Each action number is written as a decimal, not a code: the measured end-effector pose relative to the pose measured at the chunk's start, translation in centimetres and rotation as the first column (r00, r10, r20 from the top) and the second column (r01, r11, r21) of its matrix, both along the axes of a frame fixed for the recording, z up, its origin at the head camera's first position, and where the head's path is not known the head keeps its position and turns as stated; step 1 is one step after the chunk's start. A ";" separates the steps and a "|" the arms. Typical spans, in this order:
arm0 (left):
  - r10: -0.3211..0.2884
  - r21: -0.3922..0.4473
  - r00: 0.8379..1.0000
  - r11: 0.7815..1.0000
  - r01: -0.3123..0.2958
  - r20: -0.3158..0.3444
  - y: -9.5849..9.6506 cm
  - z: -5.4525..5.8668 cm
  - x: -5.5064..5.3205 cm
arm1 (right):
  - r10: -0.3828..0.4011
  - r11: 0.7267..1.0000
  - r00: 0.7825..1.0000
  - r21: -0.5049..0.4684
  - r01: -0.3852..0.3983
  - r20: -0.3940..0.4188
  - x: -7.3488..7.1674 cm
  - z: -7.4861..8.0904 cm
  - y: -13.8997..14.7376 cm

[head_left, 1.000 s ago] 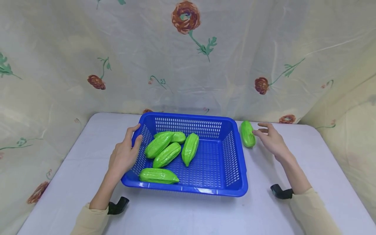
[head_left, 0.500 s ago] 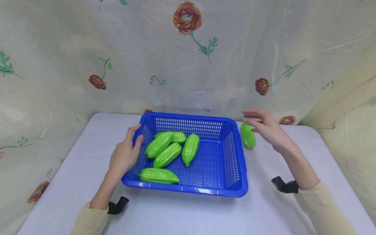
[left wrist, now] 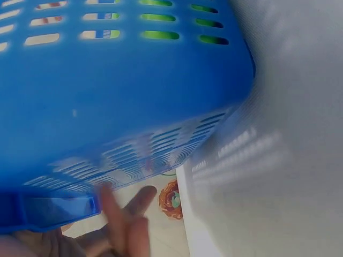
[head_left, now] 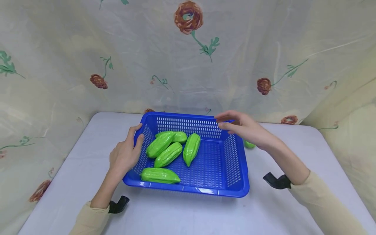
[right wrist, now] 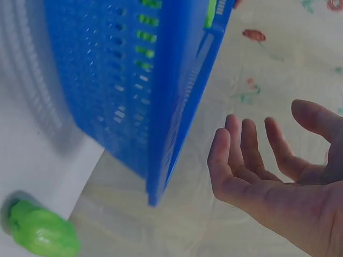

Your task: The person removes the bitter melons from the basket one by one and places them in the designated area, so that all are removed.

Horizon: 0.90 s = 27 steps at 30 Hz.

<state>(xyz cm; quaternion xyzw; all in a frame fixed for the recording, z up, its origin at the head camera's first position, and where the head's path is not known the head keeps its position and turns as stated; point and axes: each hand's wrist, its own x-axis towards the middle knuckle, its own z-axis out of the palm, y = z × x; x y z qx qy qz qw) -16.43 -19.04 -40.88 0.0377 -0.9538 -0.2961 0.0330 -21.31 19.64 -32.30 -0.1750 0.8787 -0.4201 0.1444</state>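
A blue plastic basket [head_left: 188, 192] with slotted walls stands on the white-covered table. Several glossy green, ridged, gourd-like vegetables [head_left: 160, 145] lie in its left half, one along the front wall [head_left: 160, 175]. At the basket's left rim, my left hand [head_left: 124, 155] holds on; the left wrist view shows its fingers below the rim, partly blurred. Over the back right corner hovers my right hand [head_left: 242, 127], fingers loosely bent, nothing held. Another green vegetable [right wrist: 45, 230] rests on the table right of the basket, mostly hidden by that hand in the head view.
A floral curtain [head_left: 188, 65] hangs behind and beside the white table [head_left: 182, 215]. Black curved pieces sit at both wrists, the left wrist piece [head_left: 118, 205] and the right wrist piece [head_left: 277, 181].
My right hand has lifted from beside the outside vegetable and moved left over the basket's back right corner, with nothing in it. The left hand, basket and vegetables stay put.
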 end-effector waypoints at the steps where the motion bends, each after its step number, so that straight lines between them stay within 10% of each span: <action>1: 0.002 -0.009 1.000 1.000 -0.002 0.004 0.0 0.0 0.0 | 0.012 1.000 1.000 0.020 -0.012 -0.007 0.0 0.0 -0.4; 11: 0.067 -0.037 0.991 0.997 -0.064 0.113 0.0 0.4 0.0 | 0.214 0.966 0.971 0.171 -0.194 -0.108 -0.3 -0.7 -3.7; 27: 0.049 -0.092 0.986 0.995 -0.035 0.158 -0.1 0.5 0.1 | 0.345 0.898 0.938 0.299 -0.322 -0.025 -1.8 -1.5 -5.7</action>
